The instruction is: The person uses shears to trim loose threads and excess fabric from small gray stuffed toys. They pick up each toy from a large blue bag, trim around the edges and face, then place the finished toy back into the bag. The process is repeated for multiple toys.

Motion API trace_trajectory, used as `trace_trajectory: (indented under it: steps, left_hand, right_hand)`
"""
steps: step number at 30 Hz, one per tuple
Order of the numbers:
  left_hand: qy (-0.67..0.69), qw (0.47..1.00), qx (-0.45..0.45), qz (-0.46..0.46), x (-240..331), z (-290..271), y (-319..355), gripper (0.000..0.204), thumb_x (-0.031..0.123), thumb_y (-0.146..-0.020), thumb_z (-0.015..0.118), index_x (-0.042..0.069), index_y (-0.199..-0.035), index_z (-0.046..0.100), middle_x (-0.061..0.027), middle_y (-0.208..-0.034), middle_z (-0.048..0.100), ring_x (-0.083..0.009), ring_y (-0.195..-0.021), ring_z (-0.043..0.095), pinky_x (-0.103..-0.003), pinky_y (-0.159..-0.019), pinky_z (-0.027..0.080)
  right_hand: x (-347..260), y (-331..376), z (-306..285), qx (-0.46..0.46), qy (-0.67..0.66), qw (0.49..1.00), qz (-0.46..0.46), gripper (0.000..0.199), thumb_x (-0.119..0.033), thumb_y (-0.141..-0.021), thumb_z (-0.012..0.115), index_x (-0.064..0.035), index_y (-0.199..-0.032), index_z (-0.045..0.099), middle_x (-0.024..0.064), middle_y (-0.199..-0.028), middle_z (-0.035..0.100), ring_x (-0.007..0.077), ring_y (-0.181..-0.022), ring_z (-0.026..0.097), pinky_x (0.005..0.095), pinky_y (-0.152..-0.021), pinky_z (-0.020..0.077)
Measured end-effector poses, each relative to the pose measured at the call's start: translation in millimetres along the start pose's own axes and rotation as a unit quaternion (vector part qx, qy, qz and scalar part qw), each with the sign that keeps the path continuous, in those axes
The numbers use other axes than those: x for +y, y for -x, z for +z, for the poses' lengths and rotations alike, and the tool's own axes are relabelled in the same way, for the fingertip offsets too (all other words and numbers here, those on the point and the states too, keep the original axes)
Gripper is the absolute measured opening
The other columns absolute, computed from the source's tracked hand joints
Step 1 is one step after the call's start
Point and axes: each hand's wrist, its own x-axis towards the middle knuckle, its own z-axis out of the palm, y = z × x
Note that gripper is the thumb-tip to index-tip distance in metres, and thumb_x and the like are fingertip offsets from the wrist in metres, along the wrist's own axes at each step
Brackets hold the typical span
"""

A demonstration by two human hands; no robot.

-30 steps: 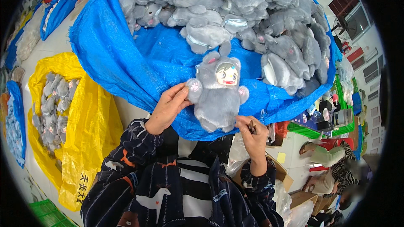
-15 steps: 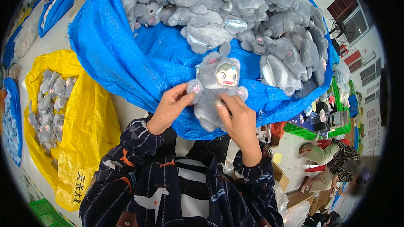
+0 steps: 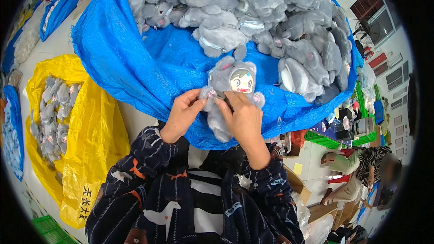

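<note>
A grey plush doll (image 3: 228, 86) with long ears and a painted face lies face up on the edge of a big blue woven bag (image 3: 149, 68). My left hand (image 3: 181, 114) grips the doll's left arm and side. My right hand (image 3: 243, 116) lies over the doll's body, fingers pressed on its chest just below the face. The lower half of the doll is partly hidden under my right hand. Both dark patterned sleeves come up from the lower edge.
The blue bag holds a heap of several grey plush dolls (image 3: 271, 22). A yellow bag (image 3: 90, 131) at my left holds more grey plush. A seated person (image 3: 361, 167) is at the lower right, near green crates (image 3: 334, 138) and cardboard boxes (image 3: 294, 183).
My right hand came up from below the doll and settled onto its body. The small tool seen in that hand a second ago is out of sight. The doll shifted slightly.
</note>
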Motion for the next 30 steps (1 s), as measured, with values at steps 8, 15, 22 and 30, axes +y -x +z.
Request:
trace_trajectory:
  steps: [8, 15, 22, 30]
  left_hand:
    - [0.01, 1.0, 0.012, -0.01, -2, 2, 1, 0.026, 0.005, -0.09, 0.052, -0.004, -0.113, 0.055, -0.0048, -0.1, 0.061, -0.0082, -0.088, 0.055, -0.023, -0.079, 0.045]
    - [0.055, 0.998, 0.016, -0.009, -5, -1, 4, 0.028, 0.009, -0.09, 0.052, -0.003, -0.116, 0.053, -0.0058, -0.103, 0.06, -0.0106, -0.09, 0.057, -0.026, -0.079, 0.048]
    - [-0.019, 0.998, -0.002, -0.063, 13, 2, 12, 0.039, 0.02, -0.09, 0.055, 0.0, -0.121, 0.042, -0.0081, -0.108, 0.054, -0.0131, -0.09, 0.055, -0.026, -0.072, 0.048]
    - [-0.152, 0.986, 0.042, -0.056, 9, 19, 11, 0.037, 0.021, -0.086, 0.061, -0.001, -0.113, 0.048, -0.0039, -0.086, 0.056, -0.0057, -0.059, 0.048, -0.021, -0.046, 0.038]
  right_hand:
    - [9, 3, 0, 0.018, -0.072, 0.997, 0.006, 0.029, -0.031, -0.081, 0.064, -0.0041, -0.091, 0.065, 0.0129, -0.081, 0.063, 0.0308, -0.063, 0.062, 0.0381, -0.052, 0.0479]
    - [21, 4, -10, 0.035, 0.009, 0.997, 0.074, 0.029, -0.028, -0.081, 0.064, -0.0038, -0.096, 0.062, 0.0158, -0.081, 0.063, 0.031, -0.06, 0.061, 0.037, -0.05, 0.0474]
    - [32, 56, -47, 0.024, -0.362, 0.907, 0.216, 0.015, -0.005, -0.079, 0.062, 0.0025, -0.093, 0.063, 0.0012, -0.074, 0.056, 0.0058, -0.057, 0.046, 0.0202, -0.052, 0.0347]
    - [68, 113, -41, 0.015, -0.435, 0.837, 0.333, 0.016, -0.01, -0.083, 0.058, 0.0025, -0.091, 0.064, 0.0067, -0.077, 0.062, 0.0085, -0.07, 0.056, 0.0216, -0.062, 0.0429]
